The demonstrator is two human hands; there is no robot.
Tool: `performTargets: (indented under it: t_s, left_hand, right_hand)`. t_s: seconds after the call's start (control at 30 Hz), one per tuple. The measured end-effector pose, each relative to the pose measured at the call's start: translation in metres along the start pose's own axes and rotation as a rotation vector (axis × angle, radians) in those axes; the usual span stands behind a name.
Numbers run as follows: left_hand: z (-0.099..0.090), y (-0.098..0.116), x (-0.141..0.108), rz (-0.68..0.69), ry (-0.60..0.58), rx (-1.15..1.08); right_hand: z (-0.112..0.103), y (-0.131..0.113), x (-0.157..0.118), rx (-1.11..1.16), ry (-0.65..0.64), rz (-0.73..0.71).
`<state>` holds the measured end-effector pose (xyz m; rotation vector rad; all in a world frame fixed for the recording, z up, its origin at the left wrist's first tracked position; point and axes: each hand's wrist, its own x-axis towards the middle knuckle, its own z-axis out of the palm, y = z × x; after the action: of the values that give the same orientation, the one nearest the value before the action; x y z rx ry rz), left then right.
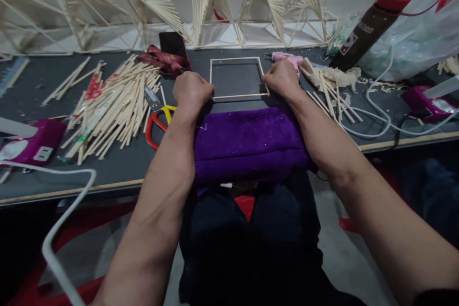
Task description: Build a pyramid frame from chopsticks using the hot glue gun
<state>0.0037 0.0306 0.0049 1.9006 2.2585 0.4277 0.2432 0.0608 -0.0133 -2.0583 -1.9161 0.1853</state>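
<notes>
A rectangular frame of thin wooden sticks is on the dark table, between my two hands. My left hand is closed on its left side near the front corner. On the other side my right hand pinches the right stick, a little above the front right corner. A purple cloth bundle lies on the table edge below the frame, between my forearms. Scissors with red and yellow handles rest left of my left wrist. A pink glue gun lies just behind my right hand.
Loose sticks pile up at left, with fewer sticks at right. Stick structures line the back. A dark bottle leans at back right. A phone and red strap lie behind my left hand. White cables cross both sides.
</notes>
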Motion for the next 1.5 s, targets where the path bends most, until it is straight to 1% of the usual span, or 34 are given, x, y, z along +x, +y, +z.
performTargets:
  t_s: [0.1,0.27,0.37,0.47,0.6,0.7,0.77,0.83,0.9,0.97,1.1,1.2,1.3,1.5]
  left_hand:
    - [0.001,0.001,0.0,0.004,0.004,0.01]
    - [0.002,0.002,0.0,0.002,0.026,0.029]
    - [0.003,0.002,0.001,-0.007,-0.005,0.054]
    - [0.003,0.002,0.001,-0.006,-0.043,0.064]
    - [-0.003,-0.004,-0.002,0.037,-0.046,0.035]
    - [-0.01,-0.014,-0.004,0.086,-0.049,-0.007]
    - [-0.014,-0.02,-0.005,0.105,-0.098,-0.065]
    - [-0.017,-0.023,-0.006,0.117,-0.164,-0.091]
    - [-0.018,-0.023,-0.006,0.142,-0.219,-0.07]
    - [-0.017,-0.021,-0.006,0.165,-0.25,-0.054]
    - [-0.014,-0.019,-0.007,0.175,-0.251,-0.084]
    - [-0.012,-0.021,-0.005,0.211,-0.264,-0.068]
    - [-0.011,-0.022,-0.002,0.256,-0.252,-0.039]
    - [-0.008,-0.02,0.0,0.265,-0.232,0.012]
  right_hand:
    - [-0.001,0.0,-0.002,0.01,-0.002,-0.007]
    - [0.003,0.004,0.001,0.019,0.038,-0.06]
    - [0.005,0.005,0.002,0.026,0.004,-0.058]
    - [0.003,0.005,0.0,0.023,-0.05,-0.041]
    - [-0.012,0.006,-0.008,0.053,-0.083,-0.056]
    - [-0.028,0.008,-0.014,0.091,-0.162,-0.09]
    - [-0.037,0.011,-0.017,0.106,-0.235,-0.135]
    - [-0.04,0.013,-0.019,0.101,-0.312,-0.176]
    - [-0.039,0.015,-0.019,0.086,-0.378,-0.197]
    - [-0.036,0.016,-0.019,0.077,-0.416,-0.201]
    - [-0.031,0.014,-0.018,0.099,-0.463,-0.2]
    - [-0.031,0.013,-0.017,0.141,-0.505,-0.198]
    - [-0.03,0.014,-0.014,0.168,-0.5,-0.191]
    - [-0.021,0.02,-0.008,0.258,-0.448,-0.232]
